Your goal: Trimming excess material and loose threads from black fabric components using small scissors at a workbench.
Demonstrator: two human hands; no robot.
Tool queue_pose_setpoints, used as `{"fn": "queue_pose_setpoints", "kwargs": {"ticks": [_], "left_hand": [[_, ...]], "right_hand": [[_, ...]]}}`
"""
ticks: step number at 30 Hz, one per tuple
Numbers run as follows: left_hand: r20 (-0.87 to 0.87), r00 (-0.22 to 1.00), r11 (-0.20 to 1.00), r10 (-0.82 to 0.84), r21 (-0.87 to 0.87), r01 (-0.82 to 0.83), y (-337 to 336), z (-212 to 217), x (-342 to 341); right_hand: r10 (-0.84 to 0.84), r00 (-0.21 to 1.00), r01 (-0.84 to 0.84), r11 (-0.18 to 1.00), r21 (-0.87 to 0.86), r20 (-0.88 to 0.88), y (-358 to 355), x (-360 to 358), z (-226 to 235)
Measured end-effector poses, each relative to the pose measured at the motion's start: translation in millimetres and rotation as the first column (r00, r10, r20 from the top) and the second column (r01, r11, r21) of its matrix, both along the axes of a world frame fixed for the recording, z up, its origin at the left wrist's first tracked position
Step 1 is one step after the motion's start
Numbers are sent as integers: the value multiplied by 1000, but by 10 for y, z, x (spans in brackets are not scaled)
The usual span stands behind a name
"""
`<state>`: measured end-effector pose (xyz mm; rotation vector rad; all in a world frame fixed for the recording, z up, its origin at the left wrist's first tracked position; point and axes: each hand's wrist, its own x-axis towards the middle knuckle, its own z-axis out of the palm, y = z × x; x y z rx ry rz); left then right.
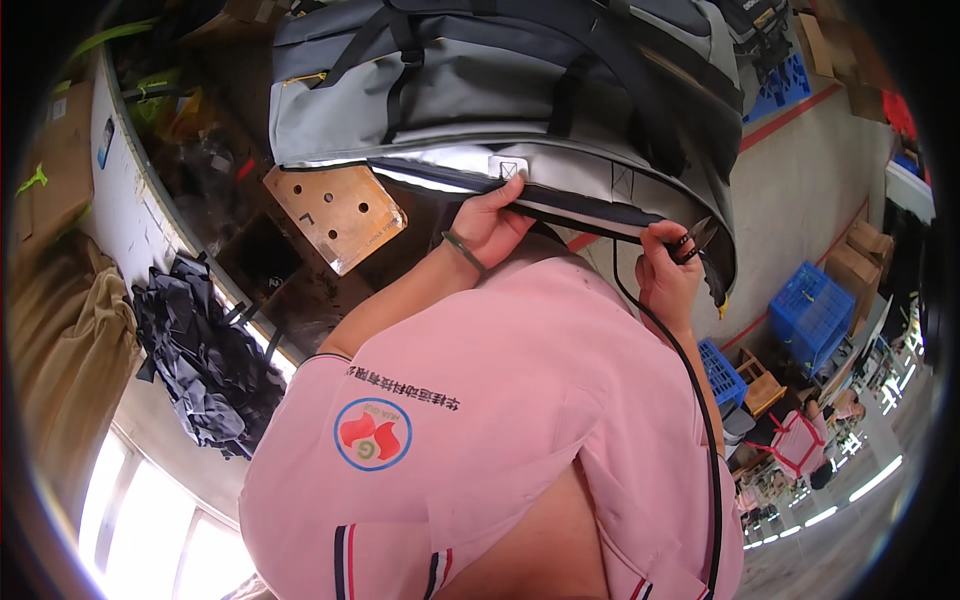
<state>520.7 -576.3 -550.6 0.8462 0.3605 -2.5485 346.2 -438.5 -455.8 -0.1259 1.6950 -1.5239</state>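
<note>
A large grey duffel bag lies across the upper middle of the view, just in front of the person, its near side toward the chest. The work on it looks well advanced: the outer panels appear joined, and the black webbing straps are already attached. The long near edge stands open, so closing or finishing there seems to remain; whether any thread ends need trimming cannot be told.

The bag's outside is smooth, in 2 shades of grey, slightly slumped and creased. Its pale lining shows through the gap, bordered by a black edge band.

To the left sits a crumpled heap of black fabric; at the right, well apart, stands a blue plastic crate. A tan board with dark holes lies near the bag's lower left.

The left hand pinches the band, thumb on top. The right hand has its fingers curled closed, gripping the band farther right, with small metal snips lodged among them.

Smallest is a white patch with 1 stitched crossed box, just above the left thumb.
</note>
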Motion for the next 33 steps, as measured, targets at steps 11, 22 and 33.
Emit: {"fn": "queue_pose_setpoints", "kwargs": {"ticks": [11, 22, 33], "left_hand": [[-151, 985, 962, -86, -269, 43, -9, 133, -8], [-35, 992, 964, -122, -243, 110, -83, 175, -63], [33, 983, 961, -179, -209, 182, -63, 48, 22]], "right_hand": [[49, 997, -50, 998, 26, 67, 222, -57, 45], [83, 994, -85, 996, 30, 65, 201, -81, 31], [770, 631, -645, 590, 486, -98, -191, -673, 998]]}}
